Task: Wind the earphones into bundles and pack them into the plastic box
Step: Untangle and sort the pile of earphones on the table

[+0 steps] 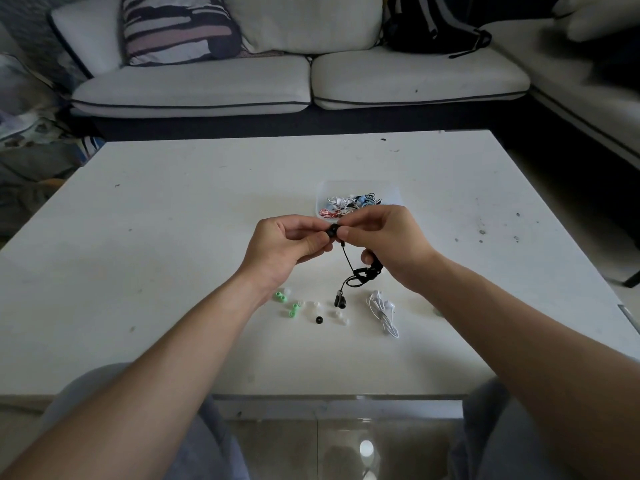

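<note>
From the head camera, both hands are raised just above the bench [173,237], meeting near its middle. The left hand [287,244] pinches one bud of the black earphones [333,231] between thumb and fingertips. The right hand [384,244] pinches the same bud from the other side, while its lower fingers curl round a partly wound clump of the black cord. The second bud dangles below, close to the bench top.

Just beyond the hands, to the right, sits the plastic box [346,184]. It already holds several wound bundles [346,204] in white, red-and-white and blue.

On the near side, right of the dangling bud, the white earphones [382,311] lie loosely gathered on the bench, outside the box. Loose ear tips [284,299] in green, white and black are scattered just left of them.

The task looks well advanced: most sets appear packed. The black set is in hand and not yet finished, and the white set is still to be packed. A sofa [242,88] stands beyond the far edge.
</note>
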A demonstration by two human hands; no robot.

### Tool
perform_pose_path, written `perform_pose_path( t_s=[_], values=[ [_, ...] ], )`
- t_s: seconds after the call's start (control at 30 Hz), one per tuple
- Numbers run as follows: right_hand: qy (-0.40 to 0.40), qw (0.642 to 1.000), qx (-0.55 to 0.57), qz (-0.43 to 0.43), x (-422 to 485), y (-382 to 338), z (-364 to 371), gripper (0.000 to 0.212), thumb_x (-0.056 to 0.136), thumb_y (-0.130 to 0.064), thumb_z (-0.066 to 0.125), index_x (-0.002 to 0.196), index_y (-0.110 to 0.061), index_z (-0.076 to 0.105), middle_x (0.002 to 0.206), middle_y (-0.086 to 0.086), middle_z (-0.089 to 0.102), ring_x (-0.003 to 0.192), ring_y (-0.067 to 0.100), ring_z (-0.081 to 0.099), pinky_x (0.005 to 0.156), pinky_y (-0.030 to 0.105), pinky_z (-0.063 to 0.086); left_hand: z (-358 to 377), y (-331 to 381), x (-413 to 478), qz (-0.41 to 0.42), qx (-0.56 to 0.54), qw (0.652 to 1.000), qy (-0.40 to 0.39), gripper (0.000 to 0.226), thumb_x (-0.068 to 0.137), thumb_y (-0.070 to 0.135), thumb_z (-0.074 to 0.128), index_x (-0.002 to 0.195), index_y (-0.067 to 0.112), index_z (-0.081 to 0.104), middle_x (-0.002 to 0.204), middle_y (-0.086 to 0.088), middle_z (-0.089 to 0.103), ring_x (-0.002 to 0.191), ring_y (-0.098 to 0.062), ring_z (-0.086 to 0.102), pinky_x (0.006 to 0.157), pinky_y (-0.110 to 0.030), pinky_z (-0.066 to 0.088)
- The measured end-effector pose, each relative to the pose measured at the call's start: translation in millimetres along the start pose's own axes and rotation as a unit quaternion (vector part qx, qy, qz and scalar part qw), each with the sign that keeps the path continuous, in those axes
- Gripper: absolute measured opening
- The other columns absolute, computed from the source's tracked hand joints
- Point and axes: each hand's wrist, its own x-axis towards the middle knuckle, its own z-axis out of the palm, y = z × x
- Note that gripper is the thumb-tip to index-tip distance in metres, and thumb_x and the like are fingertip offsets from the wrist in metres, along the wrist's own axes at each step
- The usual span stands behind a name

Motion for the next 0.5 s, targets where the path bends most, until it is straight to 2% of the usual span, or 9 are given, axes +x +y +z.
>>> perform_pose_path(
  t_s=[0.1,0.3,0.5],
  values=[
    [0.004,1.0,-0.001,-0.004,-1.8,-1.6,1.2,0.009,0.085,-0.003,0.075,0.083,-0.012,0.074,0.076,0.0,0.074,0.052,0.009,0.056,0.047,0.022,0.042,0.3,-0.3,0.1,0.007,0.011,1.0,0.008,0.015,0.084,-0.003,0.07,0.096,0.006,0.074,0.087,-0.015,0.076,0.078,-0.021,0.073,0.076,-0.025,0.057],
    [0.041,0.999,-0.021,-0.008,-3.9,1.7,9.1,0.007,0.083,-0.007,0.078,0.087,-0.01,0.074,0.069,0.003,0.07,0.047,0.015,0.047,0.047,0.026,0.043,0.4,-0.7,-1.1,0.012,0.022,0.999,0.025,0.012,0.085,-0.001,0.071,0.094,0.006,0.075,0.085,-0.018,0.075,0.076,-0.021,0.072,0.077,-0.025,0.058],
    [0.053,0.998,0.007,0.011,-3.3,5.1,12.0,0.008,0.084,-0.008,0.078,0.091,-0.006,0.075,0.086,0.018,0.073,0.061,0.022,0.051,0.049,0.025,0.044,0.0,-1.3,0.1,0.018,0.035,0.999,0.021,0.014,0.086,-0.002,0.07,0.097,0.006,0.073,0.085,-0.015,0.075,0.077,-0.021,0.073,0.076,-0.026,0.058]
  ],
)
